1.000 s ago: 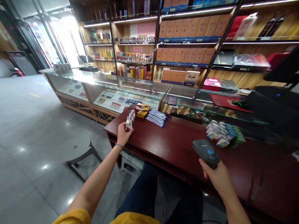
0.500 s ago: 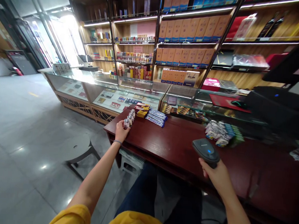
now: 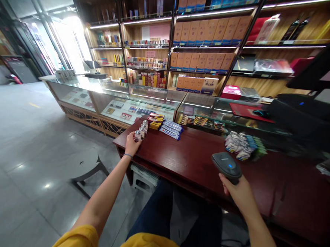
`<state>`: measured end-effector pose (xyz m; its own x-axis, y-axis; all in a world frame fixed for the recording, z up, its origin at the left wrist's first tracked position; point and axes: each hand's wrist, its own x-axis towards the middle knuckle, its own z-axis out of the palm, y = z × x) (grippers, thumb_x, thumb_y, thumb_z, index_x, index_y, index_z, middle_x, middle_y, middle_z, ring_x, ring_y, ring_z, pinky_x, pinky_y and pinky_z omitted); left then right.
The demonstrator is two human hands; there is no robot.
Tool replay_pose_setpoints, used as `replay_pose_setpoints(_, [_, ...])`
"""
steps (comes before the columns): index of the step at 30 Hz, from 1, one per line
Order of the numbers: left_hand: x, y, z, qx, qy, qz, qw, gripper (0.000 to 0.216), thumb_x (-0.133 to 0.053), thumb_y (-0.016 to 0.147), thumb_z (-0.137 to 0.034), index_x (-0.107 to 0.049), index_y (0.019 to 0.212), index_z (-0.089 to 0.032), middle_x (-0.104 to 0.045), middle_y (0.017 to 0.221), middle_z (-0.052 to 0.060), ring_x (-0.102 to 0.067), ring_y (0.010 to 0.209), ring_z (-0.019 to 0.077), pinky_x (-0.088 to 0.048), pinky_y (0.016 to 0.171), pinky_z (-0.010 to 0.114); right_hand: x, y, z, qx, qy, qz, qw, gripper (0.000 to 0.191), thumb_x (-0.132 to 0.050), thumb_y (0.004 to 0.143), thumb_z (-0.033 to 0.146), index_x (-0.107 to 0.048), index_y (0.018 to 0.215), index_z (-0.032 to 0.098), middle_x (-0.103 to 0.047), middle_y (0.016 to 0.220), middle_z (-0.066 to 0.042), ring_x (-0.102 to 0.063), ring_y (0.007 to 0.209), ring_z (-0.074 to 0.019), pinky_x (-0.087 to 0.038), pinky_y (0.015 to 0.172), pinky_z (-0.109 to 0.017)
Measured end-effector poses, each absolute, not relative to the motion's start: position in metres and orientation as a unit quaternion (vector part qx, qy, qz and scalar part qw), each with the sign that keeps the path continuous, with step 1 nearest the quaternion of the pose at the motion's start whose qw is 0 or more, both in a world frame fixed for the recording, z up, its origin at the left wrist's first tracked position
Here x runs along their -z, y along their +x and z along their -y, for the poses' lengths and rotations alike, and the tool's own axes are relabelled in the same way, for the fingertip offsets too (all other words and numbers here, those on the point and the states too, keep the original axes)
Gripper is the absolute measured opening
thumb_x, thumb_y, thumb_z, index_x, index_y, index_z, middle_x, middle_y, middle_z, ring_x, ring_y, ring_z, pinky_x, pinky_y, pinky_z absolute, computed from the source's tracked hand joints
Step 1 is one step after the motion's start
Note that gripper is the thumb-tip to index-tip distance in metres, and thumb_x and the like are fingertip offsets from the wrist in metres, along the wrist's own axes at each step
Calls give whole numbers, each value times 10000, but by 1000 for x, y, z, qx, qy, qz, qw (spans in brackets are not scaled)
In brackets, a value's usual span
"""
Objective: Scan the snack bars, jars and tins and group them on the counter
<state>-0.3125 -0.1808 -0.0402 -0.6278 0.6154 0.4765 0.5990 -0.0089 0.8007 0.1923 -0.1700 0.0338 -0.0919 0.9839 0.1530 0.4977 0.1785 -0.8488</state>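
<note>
At the left end of the dark red table, my left hand has its fingers around a small silver-capped bottle. This is the nearest of a short row of similar bottles standing on the tabletop. My right hand grips a black barcode scanner by its handle, above the table's front edge. A blue light glows on the scanner's top. Beyond the bottles lie yellow-and-red packets and several long blue-and-white packets.
A group of silver-topped packages sits right of centre on the table, green ones beside it. Glass display cases run behind. A grey stool stands at left, a white stool under the table. A dark monitor juts in at right.
The view has shifted very slightly, so things sit a little further left. My left hand stays at the nearest bottle and my right hand still holds the scanner.
</note>
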Motion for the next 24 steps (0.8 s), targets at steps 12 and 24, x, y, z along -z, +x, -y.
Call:
replay_pose_setpoints(12, [6, -266, 191, -571, 450, -670, -148, 786, -822, 739, -359, -450, 1414, -205, -440, 1411, 161, -391, 1391, 347, -294, 1212, 560, -40, 206, 169, -305, -548, 655, 421, 295, -678, 796, 507, -611, 870, 229, -558, 416, 58, -554, 395, -183, -445, 481, -283])
replay_pose_setpoints(24, [-12, -77, 103, -627, 593, -497, 86, 538, -723, 854, -334, -531, 1349, -246, -506, 1257, 104, -597, 1125, 233, -574, 946, 407, -51, 256, 175, -303, -579, 595, 467, 322, -684, 783, 433, -618, 1010, 214, -550, 436, 76, -537, 369, -177, -436, 425, -278])
